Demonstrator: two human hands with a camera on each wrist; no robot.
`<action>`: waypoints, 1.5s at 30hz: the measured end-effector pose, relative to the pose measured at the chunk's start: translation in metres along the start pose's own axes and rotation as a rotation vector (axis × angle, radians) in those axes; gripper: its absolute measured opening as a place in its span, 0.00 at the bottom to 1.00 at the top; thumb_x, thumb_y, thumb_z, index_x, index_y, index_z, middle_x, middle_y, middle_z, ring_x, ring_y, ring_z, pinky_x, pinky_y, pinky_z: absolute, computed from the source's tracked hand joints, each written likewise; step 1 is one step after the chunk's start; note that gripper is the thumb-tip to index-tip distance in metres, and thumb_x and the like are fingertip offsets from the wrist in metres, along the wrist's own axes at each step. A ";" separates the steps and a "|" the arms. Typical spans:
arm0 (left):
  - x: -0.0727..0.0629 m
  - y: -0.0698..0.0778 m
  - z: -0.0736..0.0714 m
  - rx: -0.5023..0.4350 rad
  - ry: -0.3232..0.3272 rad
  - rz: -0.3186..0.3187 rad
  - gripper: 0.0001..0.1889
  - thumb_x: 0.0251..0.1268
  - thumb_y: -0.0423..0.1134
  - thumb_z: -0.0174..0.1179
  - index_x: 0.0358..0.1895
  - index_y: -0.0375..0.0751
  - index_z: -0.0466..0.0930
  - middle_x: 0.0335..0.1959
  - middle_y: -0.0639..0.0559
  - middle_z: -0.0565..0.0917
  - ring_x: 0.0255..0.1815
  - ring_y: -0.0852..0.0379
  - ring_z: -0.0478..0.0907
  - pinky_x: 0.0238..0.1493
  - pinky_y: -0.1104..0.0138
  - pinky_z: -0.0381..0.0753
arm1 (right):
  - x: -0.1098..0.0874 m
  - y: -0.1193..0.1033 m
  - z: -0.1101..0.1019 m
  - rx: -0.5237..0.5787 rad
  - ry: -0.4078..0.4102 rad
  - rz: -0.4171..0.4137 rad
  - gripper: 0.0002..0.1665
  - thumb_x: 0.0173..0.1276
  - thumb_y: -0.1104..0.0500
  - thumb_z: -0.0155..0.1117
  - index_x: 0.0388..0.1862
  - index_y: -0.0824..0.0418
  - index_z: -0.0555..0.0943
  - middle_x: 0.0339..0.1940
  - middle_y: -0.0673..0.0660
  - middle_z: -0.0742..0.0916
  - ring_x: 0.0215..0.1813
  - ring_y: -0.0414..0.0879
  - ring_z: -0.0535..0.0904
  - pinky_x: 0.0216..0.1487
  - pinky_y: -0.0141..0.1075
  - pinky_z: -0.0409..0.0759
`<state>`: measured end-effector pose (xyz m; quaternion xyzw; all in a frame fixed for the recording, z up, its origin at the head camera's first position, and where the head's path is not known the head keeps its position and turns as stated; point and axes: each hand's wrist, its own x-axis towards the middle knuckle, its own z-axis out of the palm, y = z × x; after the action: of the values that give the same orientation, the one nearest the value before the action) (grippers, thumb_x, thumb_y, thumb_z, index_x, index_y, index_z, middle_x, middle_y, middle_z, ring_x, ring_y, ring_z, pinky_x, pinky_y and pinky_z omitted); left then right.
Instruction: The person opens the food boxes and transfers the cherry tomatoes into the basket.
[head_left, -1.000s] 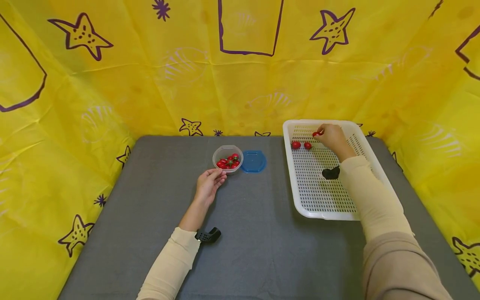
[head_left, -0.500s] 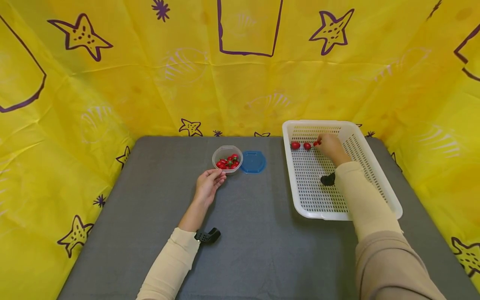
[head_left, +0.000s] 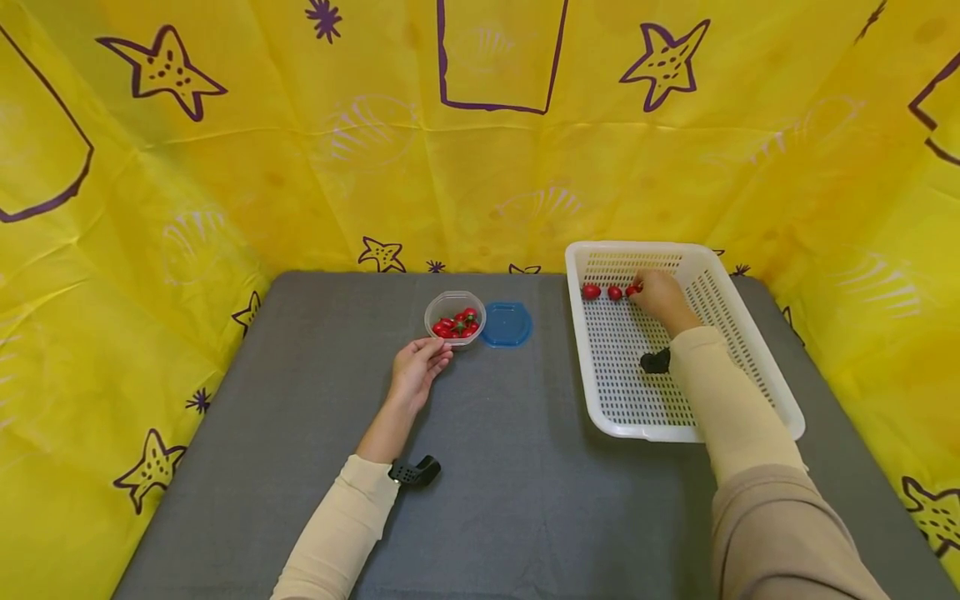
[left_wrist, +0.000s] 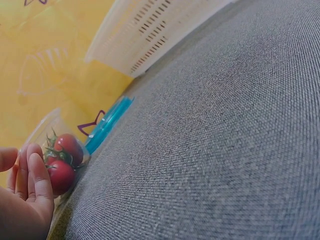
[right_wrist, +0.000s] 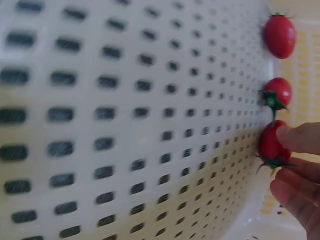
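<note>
In the head view my left hand (head_left: pixel 417 372) is at the near side of a clear plastic container (head_left: pixel 455 297), pinching its rim between thumb and fingers. Several red cherry tomatoes (head_left: pixel 459 323) with green stems lie inside it. My right hand (head_left: pixel 662 298) reaches into the far part of a white slotted basket (head_left: pixel 600 408). Thumb and fingers pinch a cherry tomato (right_wrist: pixel 270 142), low on the basket floor by the far wall. Two more, a middle tomato (right_wrist: pixel 278 92) and an outer tomato (right_wrist: pixel 280 36), lie in a row beside it.
A blue lid (head_left: pixel 507 324) lies just right of the clear container on the grey tabletop (head_left: pixel 495 467). The basket stands at the right, with raised walls. Yellow patterned cloth (head_left: pixel 480 192) rises behind the table and along both sides. Each wrist wears a black band (head_left: pixel 417 472).
My right hand has lowered the cherry tomato into the basket, bringing it into line with the other two. It has barely moved in the last half second. The left hand stays put.
</note>
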<state>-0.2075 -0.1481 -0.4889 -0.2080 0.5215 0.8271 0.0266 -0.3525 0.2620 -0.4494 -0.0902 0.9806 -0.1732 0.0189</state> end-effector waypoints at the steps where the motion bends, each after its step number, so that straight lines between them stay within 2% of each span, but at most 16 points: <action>1: 0.000 0.000 0.000 0.005 0.001 -0.001 0.03 0.70 0.33 0.56 0.41 0.38 0.72 0.24 0.57 0.85 0.27 0.63 0.83 0.37 0.73 0.84 | 0.000 0.001 0.000 0.010 0.000 0.005 0.15 0.64 0.66 0.60 0.46 0.76 0.76 0.45 0.75 0.82 0.46 0.66 0.77 0.51 0.57 0.73; 5: 0.000 -0.001 0.001 0.014 0.007 -0.004 0.04 0.70 0.33 0.57 0.41 0.39 0.72 0.25 0.57 0.86 0.27 0.63 0.83 0.39 0.72 0.84 | -0.001 0.001 -0.005 0.066 0.000 0.043 0.20 0.67 0.66 0.58 0.54 0.77 0.75 0.51 0.77 0.80 0.52 0.68 0.76 0.57 0.58 0.73; 8: 0.000 -0.001 0.001 0.019 0.015 -0.009 0.04 0.70 0.34 0.57 0.42 0.39 0.72 0.25 0.56 0.86 0.27 0.63 0.83 0.41 0.71 0.85 | -0.001 -0.003 -0.011 0.093 -0.010 0.058 0.21 0.68 0.65 0.57 0.56 0.76 0.74 0.53 0.77 0.79 0.54 0.68 0.75 0.58 0.59 0.73; 13: 0.002 -0.001 0.001 0.022 0.013 -0.013 0.04 0.70 0.34 0.57 0.41 0.39 0.73 0.24 0.57 0.85 0.27 0.63 0.83 0.41 0.71 0.84 | 0.002 -0.016 -0.022 0.079 -0.014 0.008 0.21 0.66 0.63 0.56 0.55 0.73 0.76 0.53 0.76 0.80 0.54 0.68 0.76 0.56 0.59 0.74; 19: 0.003 0.000 0.001 -0.006 0.002 -0.001 0.03 0.70 0.33 0.57 0.40 0.39 0.73 0.23 0.57 0.85 0.26 0.63 0.83 0.38 0.72 0.84 | 0.006 -0.044 -0.038 0.048 -0.013 -0.065 0.21 0.67 0.60 0.56 0.55 0.72 0.76 0.54 0.75 0.80 0.55 0.69 0.76 0.58 0.59 0.72; 25: 0.004 -0.001 0.000 0.003 -0.006 -0.002 0.03 0.70 0.33 0.57 0.40 0.39 0.73 0.24 0.56 0.85 0.27 0.63 0.83 0.38 0.72 0.84 | 0.006 -0.071 -0.050 0.044 -0.005 -0.082 0.22 0.68 0.59 0.59 0.56 0.70 0.76 0.54 0.73 0.80 0.54 0.67 0.76 0.58 0.58 0.73; 32: 0.001 0.000 0.000 0.023 0.006 -0.007 0.04 0.70 0.34 0.57 0.42 0.39 0.72 0.25 0.56 0.86 0.28 0.63 0.83 0.40 0.72 0.84 | 0.007 -0.102 -0.063 0.087 0.005 -0.146 0.20 0.66 0.60 0.61 0.54 0.71 0.78 0.51 0.73 0.83 0.53 0.66 0.78 0.57 0.56 0.74; 39: 0.001 0.000 0.001 0.027 0.004 0.001 0.04 0.70 0.33 0.57 0.43 0.38 0.72 0.25 0.56 0.85 0.27 0.63 0.83 0.38 0.73 0.84 | 0.007 -0.131 -0.059 0.150 -0.052 -0.228 0.20 0.65 0.61 0.64 0.53 0.70 0.79 0.49 0.71 0.84 0.50 0.63 0.79 0.54 0.53 0.77; 45: 0.001 0.001 0.000 0.031 0.000 0.001 0.04 0.70 0.33 0.57 0.43 0.37 0.73 0.25 0.57 0.85 0.27 0.63 0.83 0.37 0.73 0.84 | 0.010 -0.151 -0.050 0.178 -0.103 -0.278 0.20 0.64 0.61 0.66 0.52 0.70 0.80 0.50 0.70 0.85 0.52 0.61 0.80 0.56 0.51 0.78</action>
<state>-0.2085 -0.1482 -0.4886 -0.2072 0.5342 0.8191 0.0292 -0.3402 0.1369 -0.3509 -0.2315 0.9372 -0.2557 0.0528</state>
